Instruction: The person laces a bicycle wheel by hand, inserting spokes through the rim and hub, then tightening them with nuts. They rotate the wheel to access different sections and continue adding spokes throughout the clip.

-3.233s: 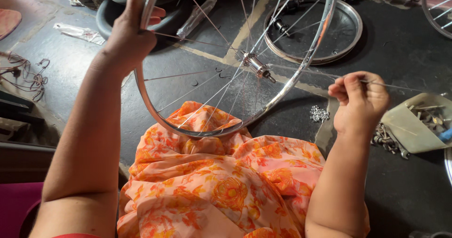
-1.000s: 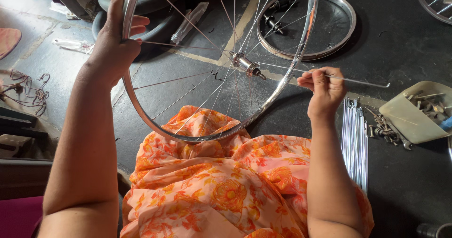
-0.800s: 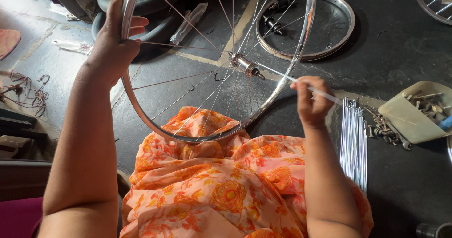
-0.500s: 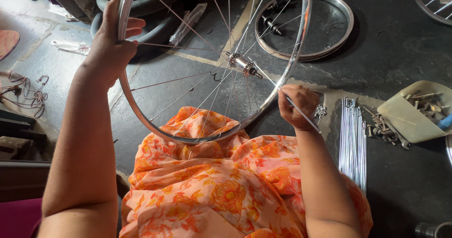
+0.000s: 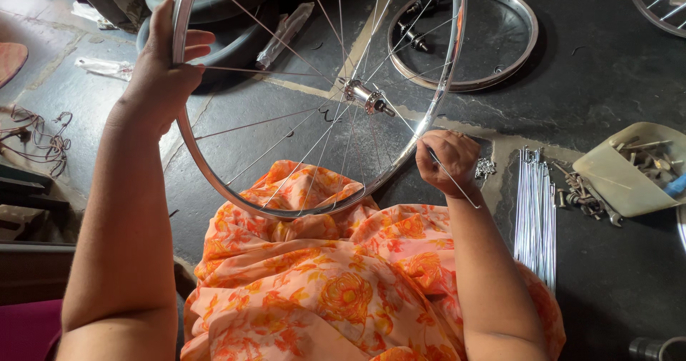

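Note:
A shiny bicycle wheel rim with thin spokes and a metal hub stands upright, its lower edge resting on my orange flowered lap. My left hand grips the rim's left side. At the rim's right edge, my right hand pinches a loose spoke; the spoke slants from the rim down to the right past my wrist.
A bundle of loose spokes lies on the dark floor to the right, beside small nipples and a beige tray of metal parts. A second rim lies flat behind. A black tyre sits at the back left.
My right hand has brought the spoke leftward and down from open air to the rim's right edge. The wheel and my left hand have stayed nearly still.

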A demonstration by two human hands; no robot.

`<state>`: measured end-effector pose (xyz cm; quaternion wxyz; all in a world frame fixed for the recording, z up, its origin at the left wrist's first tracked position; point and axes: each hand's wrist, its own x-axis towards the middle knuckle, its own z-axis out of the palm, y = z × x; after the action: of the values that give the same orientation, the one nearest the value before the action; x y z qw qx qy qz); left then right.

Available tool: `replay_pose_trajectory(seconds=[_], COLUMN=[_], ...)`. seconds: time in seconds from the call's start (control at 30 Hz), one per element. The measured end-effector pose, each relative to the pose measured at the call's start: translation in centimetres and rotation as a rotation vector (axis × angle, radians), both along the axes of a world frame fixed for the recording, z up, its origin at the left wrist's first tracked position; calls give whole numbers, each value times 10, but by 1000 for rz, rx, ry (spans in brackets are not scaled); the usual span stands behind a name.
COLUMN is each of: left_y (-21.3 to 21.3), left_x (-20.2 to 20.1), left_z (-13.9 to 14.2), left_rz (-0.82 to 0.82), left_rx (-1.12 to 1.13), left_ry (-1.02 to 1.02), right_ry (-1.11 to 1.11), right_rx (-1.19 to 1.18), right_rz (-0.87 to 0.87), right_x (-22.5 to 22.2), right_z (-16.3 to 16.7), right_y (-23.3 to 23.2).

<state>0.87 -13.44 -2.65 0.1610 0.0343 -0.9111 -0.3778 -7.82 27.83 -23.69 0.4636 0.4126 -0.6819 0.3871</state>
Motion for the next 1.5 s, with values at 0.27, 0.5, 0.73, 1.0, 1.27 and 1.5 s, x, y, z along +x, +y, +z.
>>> replay_pose_trajectory(seconds=[0.27,0.5,0.73,1.0,1.27,1.5], left_y=[2,0,-1,9,37,62], left_x=[1,1,1,6,22,41], left_z=[1,-1,-2,-1,8,17], left_rz=[-16,-31,-28,-82,-135,-258], left_rx=[-15,-1,-4,113,179,477], left_ry=[9,15,19,35,43,6], right_ry=[10,4,8,-906,-1284,-1365], right_rx=[-11,-9,-27,-1023,-1306,-1162], right_rz=[-5,0,15,406,635,612], right_x=[1,1,-4,-4,-31,-36], right_z=[-2,1,-12,-73,-80,-62], right_y=[-1,-2,-1,-47,-26,-13])
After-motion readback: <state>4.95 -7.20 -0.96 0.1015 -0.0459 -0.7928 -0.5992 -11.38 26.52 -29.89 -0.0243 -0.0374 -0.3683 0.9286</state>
